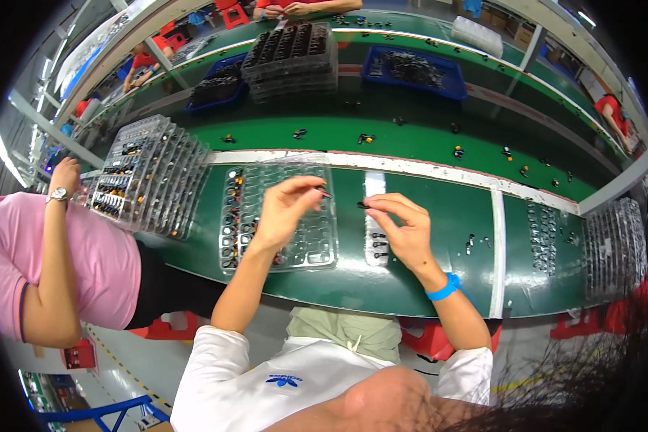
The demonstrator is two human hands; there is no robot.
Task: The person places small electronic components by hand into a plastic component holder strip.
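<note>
My left hand [286, 210] is raised over a clear plastic tray [322, 241], its thumb and fingers pinched on a small dark part [325, 192]. Between the thumb and fingertips of my right hand [405, 229] is a small black piece [363, 205]; its exact kind is too small to make out. Below that hand lies a white strip [374, 184] on the green table, bearing several small black parts [379, 245]. Small black and orange components [230, 209] fill the left columns of the tray, while many pockets farther right look bare.
A tall stack of filled trays [151, 173] stands left, beside a person in pink [86, 266]. Past the white ledge [425, 170], a green belt [410, 144] carries scattered components. Blue bins [446, 79] and more stacked trays [291, 61] lie beyond. Another tray stack [615, 248] stands right.
</note>
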